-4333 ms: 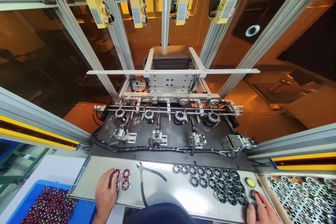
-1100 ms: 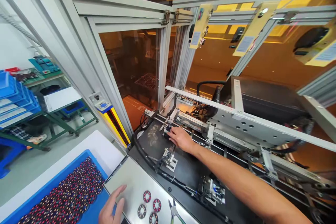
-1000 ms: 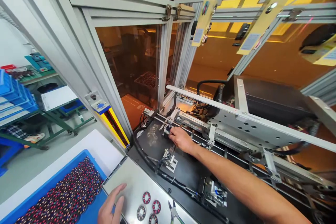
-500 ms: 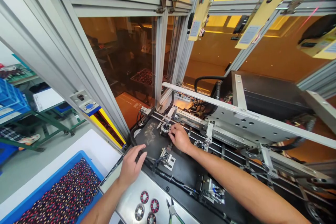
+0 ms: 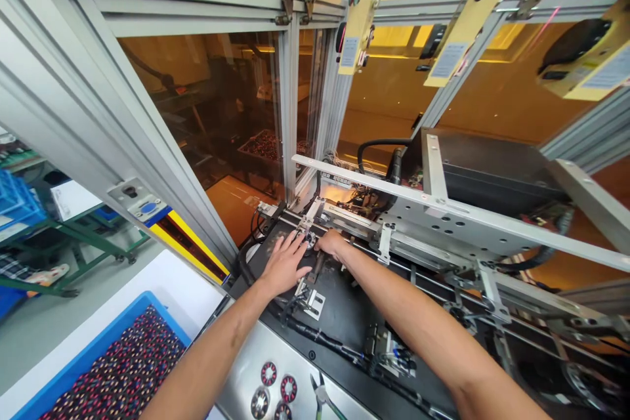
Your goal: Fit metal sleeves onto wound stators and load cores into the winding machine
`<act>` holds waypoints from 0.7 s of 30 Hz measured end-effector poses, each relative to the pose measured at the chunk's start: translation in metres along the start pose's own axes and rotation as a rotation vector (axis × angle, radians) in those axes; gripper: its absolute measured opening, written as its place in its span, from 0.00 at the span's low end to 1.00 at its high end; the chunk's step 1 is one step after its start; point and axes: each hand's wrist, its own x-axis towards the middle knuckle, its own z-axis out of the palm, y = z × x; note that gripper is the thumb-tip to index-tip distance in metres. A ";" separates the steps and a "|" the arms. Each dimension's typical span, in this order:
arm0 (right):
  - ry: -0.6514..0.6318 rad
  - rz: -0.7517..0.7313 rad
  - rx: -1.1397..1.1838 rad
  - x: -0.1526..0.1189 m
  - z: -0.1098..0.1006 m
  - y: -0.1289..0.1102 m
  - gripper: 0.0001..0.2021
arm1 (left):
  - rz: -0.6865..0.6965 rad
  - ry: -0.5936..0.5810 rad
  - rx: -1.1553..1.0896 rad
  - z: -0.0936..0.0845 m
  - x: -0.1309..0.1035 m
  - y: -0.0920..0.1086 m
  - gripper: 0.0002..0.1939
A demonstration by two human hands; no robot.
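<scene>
A round, ring-shaped metal part (image 5: pixel 310 240) sits in the machine at the end of the rails, partly covered by my hands. My left hand (image 5: pixel 284 266) reaches over its left side, fingers stretched out and spread, the fingertips at its edge. On its right side is my right hand (image 5: pixel 333 245), its fingers curled and closed against the part. Whatever lies between those fingers is hidden. In front of my hands, a small metal bracket (image 5: pixel 315 304) with cables is fixed to the black machine plate (image 5: pixel 339 315).
Several wound motor stators (image 5: pixel 288 388) and cutting pliers (image 5: pixel 321 394) lie on the metal ledge. A blue bin (image 5: pixel 88 357) full of similar stators stands at lower left. Metal rails and a long beam (image 5: pixel 443 207) run behind my right arm. Yellow wire-tensioner-like units (image 5: pixel 359 26) hang above.
My left hand has moved right and forward from the ledge's edge to the round part, its fingers now spread over it. My right hand stays at the part, its fingers now more hidden.
</scene>
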 end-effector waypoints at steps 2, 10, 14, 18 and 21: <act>0.021 0.026 0.046 0.004 0.001 -0.001 0.14 | -0.002 -0.021 0.023 0.001 0.001 0.000 0.27; 0.046 -0.017 0.149 -0.003 -0.007 0.001 0.14 | -0.010 -0.073 0.076 -0.006 0.010 0.001 0.27; -0.052 -0.060 0.169 -0.012 -0.001 0.002 0.13 | -0.022 -0.119 0.095 -0.006 0.011 0.002 0.26; -0.093 -0.078 0.169 -0.011 0.005 0.005 0.14 | -0.029 -0.176 0.117 -0.008 0.011 0.004 0.28; -0.100 -0.125 0.135 -0.009 0.005 0.002 0.14 | -0.037 -0.205 0.142 -0.011 0.012 0.006 0.29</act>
